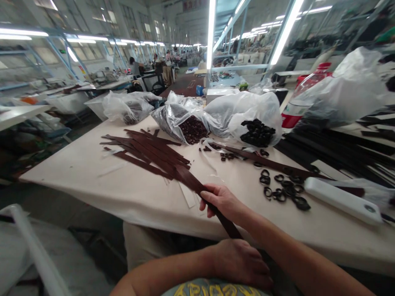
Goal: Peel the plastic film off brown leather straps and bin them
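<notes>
A dark brown flat strip (226,224), leather-like, runs from the pile down toward my body. My right hand (224,199) pinches it between thumb and fingers just over the table's front edge. Near my belly, the strip's lower end passes behind my left hand (239,261), whose fingers are curled around it, fingertips hidden. Beyond my right hand lies a loose pile of similar brown strips (148,150), spread on the cream-covered table (92,181). The far end of the held strip overlaps this pile.
Clear plastic bags hold small brown pieces (193,129) and black loops (257,132). Loose black loops (288,189) lie at right, beside a white elongated device (342,200). Black strips (342,152) and a red-capped bottle (304,96) stand farther right. People sit in the distance.
</notes>
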Tool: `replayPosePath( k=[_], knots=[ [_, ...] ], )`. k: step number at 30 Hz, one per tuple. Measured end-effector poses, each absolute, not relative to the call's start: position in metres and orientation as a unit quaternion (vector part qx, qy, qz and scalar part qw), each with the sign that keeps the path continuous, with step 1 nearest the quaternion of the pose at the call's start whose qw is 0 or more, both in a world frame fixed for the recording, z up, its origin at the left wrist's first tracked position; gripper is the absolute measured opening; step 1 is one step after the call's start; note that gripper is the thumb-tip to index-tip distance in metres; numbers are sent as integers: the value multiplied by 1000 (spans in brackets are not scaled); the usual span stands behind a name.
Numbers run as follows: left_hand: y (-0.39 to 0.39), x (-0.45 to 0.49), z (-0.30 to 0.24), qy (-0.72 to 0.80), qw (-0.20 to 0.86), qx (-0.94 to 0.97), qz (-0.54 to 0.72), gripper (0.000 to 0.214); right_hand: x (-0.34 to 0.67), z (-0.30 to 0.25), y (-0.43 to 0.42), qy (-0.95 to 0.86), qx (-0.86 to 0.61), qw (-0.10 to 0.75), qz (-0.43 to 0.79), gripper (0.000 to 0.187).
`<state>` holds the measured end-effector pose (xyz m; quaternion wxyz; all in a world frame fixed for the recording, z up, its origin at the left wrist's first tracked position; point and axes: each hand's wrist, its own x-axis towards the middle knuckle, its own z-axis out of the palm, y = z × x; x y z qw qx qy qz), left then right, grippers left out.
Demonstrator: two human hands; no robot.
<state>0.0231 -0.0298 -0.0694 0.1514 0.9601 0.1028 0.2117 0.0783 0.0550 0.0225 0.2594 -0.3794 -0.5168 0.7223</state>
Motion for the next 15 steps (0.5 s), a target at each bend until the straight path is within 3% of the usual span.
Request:
replayPosePath(
  k=[2, 4, 7, 9, 15],
  knots=[
    [-34, 13, -71, 74, 237, 936, 251, 10, 97, 27, 46, -537, -382, 254, 708, 37],
    [-39, -8, -69, 146, 363, 866, 311, 17, 123, 31, 33, -544, -389, 242, 703, 39],
    [-47, -48, -58, 302, 579, 652, 384, 65, 168, 31, 8, -541, -396, 191, 717, 41],
    [-49, -72, -48, 352, 655, 500, 444, 75, 192, 23, -9, -541, -403, 142, 725, 41],
    [-43, -85, -38, 532, 611, 254, 528, 39, 216, -10, -46, -551, -423, 96, 713, 32]
  ],
)
